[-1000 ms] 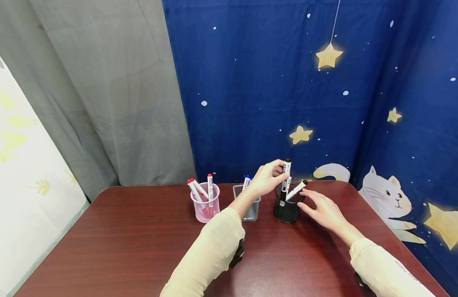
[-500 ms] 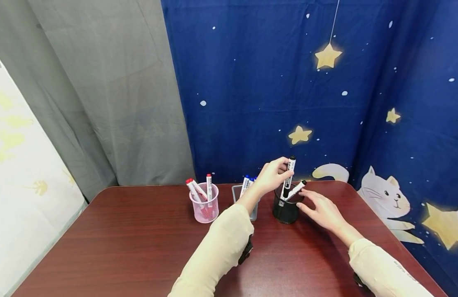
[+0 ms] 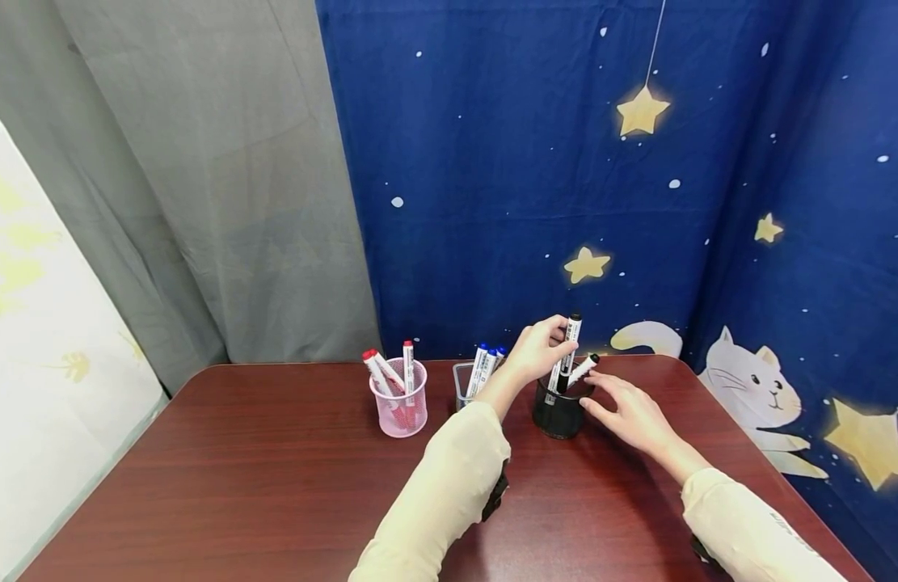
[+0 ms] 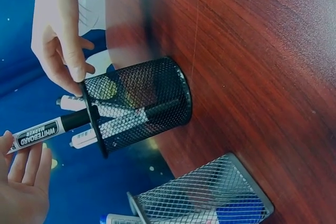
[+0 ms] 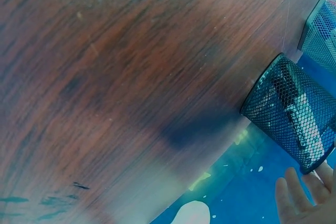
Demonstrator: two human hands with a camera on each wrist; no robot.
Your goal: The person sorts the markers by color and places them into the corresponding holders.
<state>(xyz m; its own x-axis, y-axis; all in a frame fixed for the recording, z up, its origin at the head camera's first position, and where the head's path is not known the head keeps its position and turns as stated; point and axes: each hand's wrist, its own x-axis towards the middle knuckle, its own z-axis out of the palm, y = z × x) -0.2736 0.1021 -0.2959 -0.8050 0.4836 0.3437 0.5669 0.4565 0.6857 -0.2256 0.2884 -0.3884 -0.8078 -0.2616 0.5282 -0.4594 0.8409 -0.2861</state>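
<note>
My left hand [image 3: 537, 349] pinches a black-capped whiteboard marker [image 4: 39, 133] by its upper body. The marker stands nearly upright, its lower black end inside the mouth of the black mesh pen cup [image 3: 558, 416]. Two other white markers with black caps lean in that cup; one marker [image 3: 583, 369] tilts out to the right. My right hand [image 3: 633, 411] is at the cup's right side, fingers loosely bent, with fingertips [image 4: 77, 73] right at the rim. In the right wrist view the same hand [image 5: 307, 198] shows beside the cup's mouth.
Left of the black cup stands a grey mesh holder [image 4: 202, 192] with several blue-capped markers [image 3: 482, 368], partly behind my left forearm. Farther left is a pink mesh cup [image 3: 402, 414] with red-capped markers [image 3: 408, 368]. All stand near the far edge of the brown table [image 3: 274, 469], before a blue curtain [image 3: 478, 162].
My left hand has shifted slightly right with its marker, rising a little, then lowering into the black cup. More of the blue-capped markers now shows. My right hand has stayed at the rim.
</note>
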